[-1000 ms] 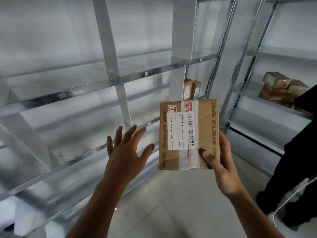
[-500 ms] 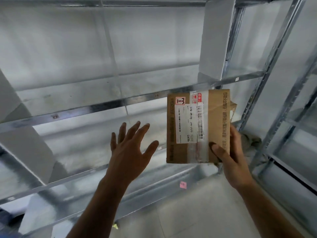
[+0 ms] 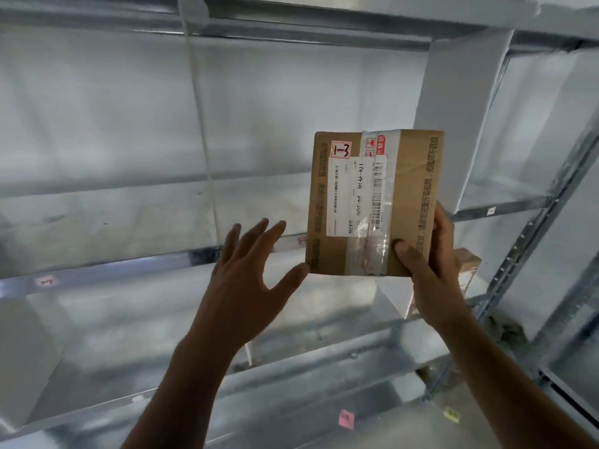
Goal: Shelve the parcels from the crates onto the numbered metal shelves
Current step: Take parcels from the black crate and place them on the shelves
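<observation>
My right fingers (image 3: 409,259) pinch the cardboard parcel (image 3: 372,202) marked 1-3 by its lower corner; my left hand (image 3: 249,280) hangs spread and empty beside it. It isn't shelved yet; the metal shelf (image 3: 129,264) beyond my fingertips waits.

A red-bordered tag (image 3: 341,149) at the upper left corner of the cardboard parcel (image 3: 411,202) is showing handwritten "1-3". The white shipping label (image 3: 351,196) beneath is bearing barcodes and print, possibly "IN", otherwise illegible. A small sticker (image 3: 44,281) on the shelf edge (image 3: 129,267) is reading "1".
</observation>
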`<state>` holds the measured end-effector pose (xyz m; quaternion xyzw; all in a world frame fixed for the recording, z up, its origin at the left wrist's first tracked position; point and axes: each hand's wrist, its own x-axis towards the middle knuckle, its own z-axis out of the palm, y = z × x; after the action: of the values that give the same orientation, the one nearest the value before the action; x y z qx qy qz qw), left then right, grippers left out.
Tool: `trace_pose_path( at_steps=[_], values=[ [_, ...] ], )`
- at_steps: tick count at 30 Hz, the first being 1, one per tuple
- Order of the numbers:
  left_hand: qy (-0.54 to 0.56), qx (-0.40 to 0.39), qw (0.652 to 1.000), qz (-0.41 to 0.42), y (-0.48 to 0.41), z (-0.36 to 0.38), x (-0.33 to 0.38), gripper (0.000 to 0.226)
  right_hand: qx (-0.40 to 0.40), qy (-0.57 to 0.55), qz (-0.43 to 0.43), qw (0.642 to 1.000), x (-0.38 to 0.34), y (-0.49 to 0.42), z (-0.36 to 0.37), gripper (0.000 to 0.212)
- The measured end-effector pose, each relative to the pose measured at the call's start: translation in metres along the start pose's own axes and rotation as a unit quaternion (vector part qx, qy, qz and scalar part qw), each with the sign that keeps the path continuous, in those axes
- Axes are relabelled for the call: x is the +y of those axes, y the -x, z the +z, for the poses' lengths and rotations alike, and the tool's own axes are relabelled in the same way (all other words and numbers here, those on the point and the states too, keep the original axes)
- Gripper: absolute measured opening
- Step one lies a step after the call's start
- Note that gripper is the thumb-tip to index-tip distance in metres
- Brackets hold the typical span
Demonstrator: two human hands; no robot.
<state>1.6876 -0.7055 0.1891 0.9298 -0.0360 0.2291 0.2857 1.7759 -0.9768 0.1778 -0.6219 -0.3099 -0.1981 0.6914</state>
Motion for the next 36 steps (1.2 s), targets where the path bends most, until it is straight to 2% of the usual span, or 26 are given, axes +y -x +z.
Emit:
trace_pose_path(
  at_steps=[6, 13, 21, 26, 30, 36],
  values=[
    [0.052, 0.011, 0.998, -0.018, -0.062, 0.008, -0.006, 0.087, -0.025, 0.031, -0.029, 0.999, 0.025, -0.07, 0.02, 0.066],
    [0.181, 0.061, 0.982, -0.014, -0.102, 0.013, -0.01, 0.056, -0.079, 0.02, -0.017, 0.997, 0.069, -0.12, 0.058, 0.072],
    [0.217, 0.144, 0.961, -0.093, -0.115, 0.022, -0.019, 0.067, -0.211, 0.002, 0.028, 0.977, 0.099, -0.151, 0.075, 0.087],
    [0.236, 0.164, 0.948, -0.135, -0.118, 0.035, -0.025, 0.069, -0.285, 0.012, 0.035, 0.958, 0.117, -0.158, 0.071, 0.093],
    [0.229, 0.16, 0.949, -0.147, -0.122, 0.043, -0.033, 0.072, -0.3, 0.03, 0.039, 0.953, 0.129, -0.16, 0.069, 0.101],
    [0.193, 0.179, 0.951, -0.163, -0.133, 0.053, -0.042, 0.074, -0.281, 0.073, 0.014, 0.957, 0.145, -0.164, 0.074, 0.105]
  ],
)
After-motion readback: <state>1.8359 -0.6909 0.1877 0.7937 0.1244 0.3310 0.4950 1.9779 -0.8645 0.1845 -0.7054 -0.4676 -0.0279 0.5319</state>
